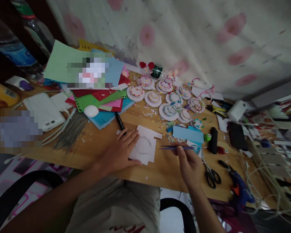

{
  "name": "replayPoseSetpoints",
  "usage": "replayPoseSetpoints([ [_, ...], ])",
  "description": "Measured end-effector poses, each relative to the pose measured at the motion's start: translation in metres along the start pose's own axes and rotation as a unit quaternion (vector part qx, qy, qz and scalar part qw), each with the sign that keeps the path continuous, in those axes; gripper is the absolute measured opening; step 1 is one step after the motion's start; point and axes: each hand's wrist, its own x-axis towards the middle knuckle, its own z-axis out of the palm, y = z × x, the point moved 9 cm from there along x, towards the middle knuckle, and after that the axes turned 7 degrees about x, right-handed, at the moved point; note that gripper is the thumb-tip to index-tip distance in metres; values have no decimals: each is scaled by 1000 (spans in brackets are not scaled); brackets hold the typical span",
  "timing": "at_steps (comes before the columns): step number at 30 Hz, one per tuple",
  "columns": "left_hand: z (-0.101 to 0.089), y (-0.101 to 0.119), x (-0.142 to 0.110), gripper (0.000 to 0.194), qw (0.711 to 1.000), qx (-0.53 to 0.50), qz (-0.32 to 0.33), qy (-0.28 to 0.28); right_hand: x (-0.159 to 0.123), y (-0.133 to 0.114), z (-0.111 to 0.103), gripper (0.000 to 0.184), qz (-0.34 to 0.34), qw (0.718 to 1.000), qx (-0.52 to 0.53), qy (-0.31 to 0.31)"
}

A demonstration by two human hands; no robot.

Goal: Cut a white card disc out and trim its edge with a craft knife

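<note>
My left hand (122, 147) lies with fingers spread, pressing the left edge of a white sheet of paper (150, 155) against the table. A thin, broken grey circular outline shows on that sheet; whether it is drawn or cut I cannot tell. Dark tweezers (168, 147) are pinched in my right hand (190, 161), their tips pointing left toward the paper, apart from it. A black marker (120, 122) lies just beyond my left fingers. Close to my right hand are light blue paper strips (188, 133) and black-handled scissors (212, 176).
Several small white paper hats (170, 111) with coloured trims stand at the back. Coloured paper sheets (63, 64), a bundle of thin wires (71, 132) and a power bank (45, 111) occupy the left. A blue glue gun (241, 191) and cables lie at right.
</note>
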Motion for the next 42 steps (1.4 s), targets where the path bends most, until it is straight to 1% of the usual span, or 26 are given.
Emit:
replayPoseSetpoints([
  [3,-1,-5,0,100,1000,10,-1,4,6,-2,12,19,-8,1000,4,-21],
  [7,1,2,0,98,1000,5,8,19,12,-1,31,20,-7,999,9,-45],
  [11,3,7,0,97,999,-9,11,33,15,8,50,20,11,998,-1,-57],
  [17,5,7,0,100,999,-24,21,34,14,16,64,20,13,997,-44,-59],
  [20,6,6,1,101,999,-13,27,19,14,14,66,20,17,996,-49,-70],
  [22,3,7,2,99,999,0,38,15,17,14,59,20,24,996,-54,-71],
  [23,0,9,2,94,998,7,51,19,19,15,51,21,29,996,-59,-60],
  [25,-12,17,1,78,995,24,90,46,23,17,24,26,38,996,-77,-5],
  [27,-29,24,-1,56,986,40,124,99,23,22,-7,32,44,992,-104,59],
  [28,-40,25,-2,45,981,44,131,138,21,25,-18,34,48,989,-120,75],
  [29,-50,25,-4,36,974,43,129,179,19,29,-26,35,52,986,-136,77],
  [31,-72,17,-7,23,960,29,93,264,14,34,-31,32,52,982,-164,72],
  [32,-83,10,-9,19,951,17,55,302,11,34,-31,30,47,981,-175,73],
  [33,-92,0,-11,17,943,2,7,332,8,31,-29,31,39,979,-184,80],
  [35,-106,-18,-18,21,922,-44,-103,371,3,17,-21,42,15,977,-188,96],
  [37,-114,-27,-27,28,897,-120,-188,381,-1,-5,-3,54,-9,983,-160,93],
  [38,-116,-27,-32,29,886,-163,-214,377,-1,-16,9,60,-15,990,-117,73],
  [40,-116,-20,-42,28,869,-234,-247,359,-2,-38,31,71,-19,997,-50,50],
  [41,-117,-14,-47,28,865,-250,-257,352,-3,-48,39,77,-20,998,-28,48],
  [42,-119,-8,-54,28,862,-252,-264,353,-3,-54,46,77,-7,999,-18,43],
])
